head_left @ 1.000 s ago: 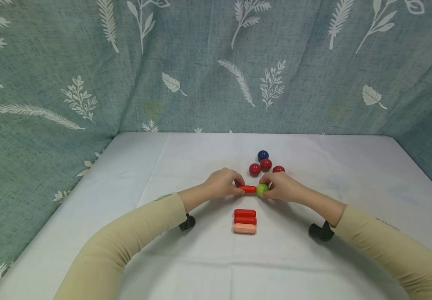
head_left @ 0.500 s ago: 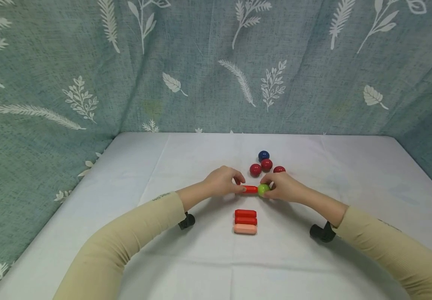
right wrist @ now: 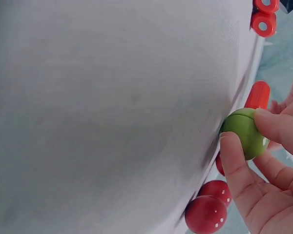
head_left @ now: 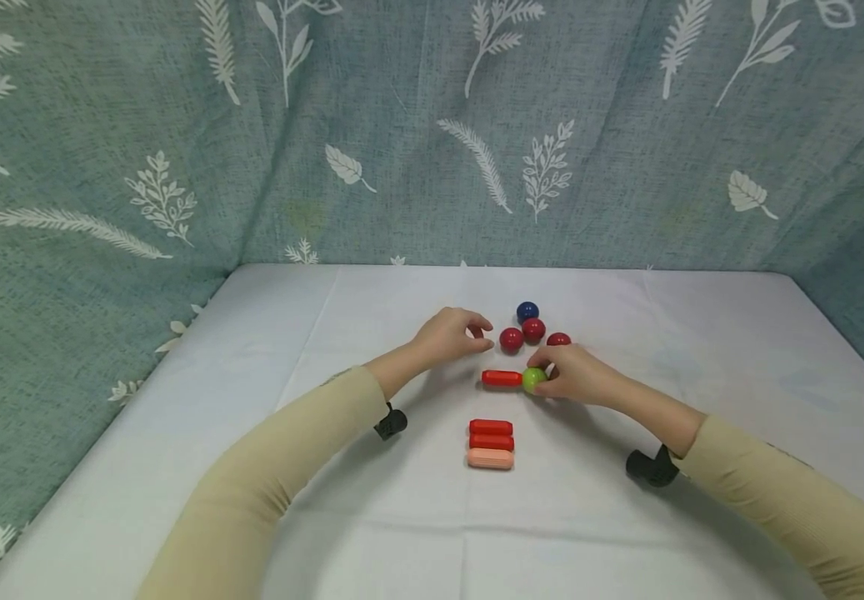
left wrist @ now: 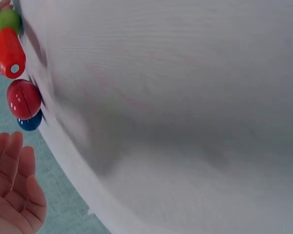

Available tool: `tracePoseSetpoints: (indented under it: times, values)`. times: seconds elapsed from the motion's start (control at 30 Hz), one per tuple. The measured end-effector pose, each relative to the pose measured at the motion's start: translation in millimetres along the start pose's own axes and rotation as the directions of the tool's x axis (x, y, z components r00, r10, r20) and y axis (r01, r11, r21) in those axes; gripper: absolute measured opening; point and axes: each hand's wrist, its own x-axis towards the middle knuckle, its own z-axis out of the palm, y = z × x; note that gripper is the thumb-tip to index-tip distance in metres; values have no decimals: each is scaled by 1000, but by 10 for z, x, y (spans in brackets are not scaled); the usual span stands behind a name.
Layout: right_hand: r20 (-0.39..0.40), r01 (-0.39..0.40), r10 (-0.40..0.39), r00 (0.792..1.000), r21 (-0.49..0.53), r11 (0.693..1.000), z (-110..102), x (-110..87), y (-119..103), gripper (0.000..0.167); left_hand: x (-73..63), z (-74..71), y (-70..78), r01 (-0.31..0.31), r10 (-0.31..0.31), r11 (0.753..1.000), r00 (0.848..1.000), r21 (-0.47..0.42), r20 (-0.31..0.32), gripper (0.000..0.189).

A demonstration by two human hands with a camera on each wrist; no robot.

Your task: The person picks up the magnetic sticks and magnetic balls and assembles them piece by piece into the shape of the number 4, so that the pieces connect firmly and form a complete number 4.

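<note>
Between thumb and fingers, my right hand (head_left: 574, 375) pinches a green ball (head_left: 533, 381) with white spots. One end of a short red rod (head_left: 502, 378) meets the ball's left side; the rod's free end shows a pale hole in the left wrist view. My left hand (head_left: 448, 335) holds nothing and hovers behind and left of the rod, its fingers loosely bent. Closest to its fingertips is a red ball (head_left: 511, 339) with white spots. Touching that is a second red ball (head_left: 533, 330), and a blue ball (head_left: 527, 312) sits just behind.
Another red ball (head_left: 558, 338) lies partly hidden behind my right hand. Nearer the front, two red rods (head_left: 491, 427) and a peach rod (head_left: 490, 459) lie side by side on the white tablecloth (head_left: 372, 525). A patterned green curtain (head_left: 402, 133) stands behind the table.
My left hand has let go of the red rod and moved back, away from it. The green ball and rod have shifted slightly right with my right hand.
</note>
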Motion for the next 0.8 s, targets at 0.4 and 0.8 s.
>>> tracePoseSetpoints:
  times: [0.4, 0.8]
  values:
    - [0, -18, 18, 1000, 32, 999, -31, -75, 81, 31, 244, 162, 45, 81, -78, 988, 997, -134, 27, 42]
    - [-1, 1, -1, 1000, 48, 999, -40, -100, 79, 30, 350, 266, 161, 128, -114, 973, 990, -190, 86, 38]
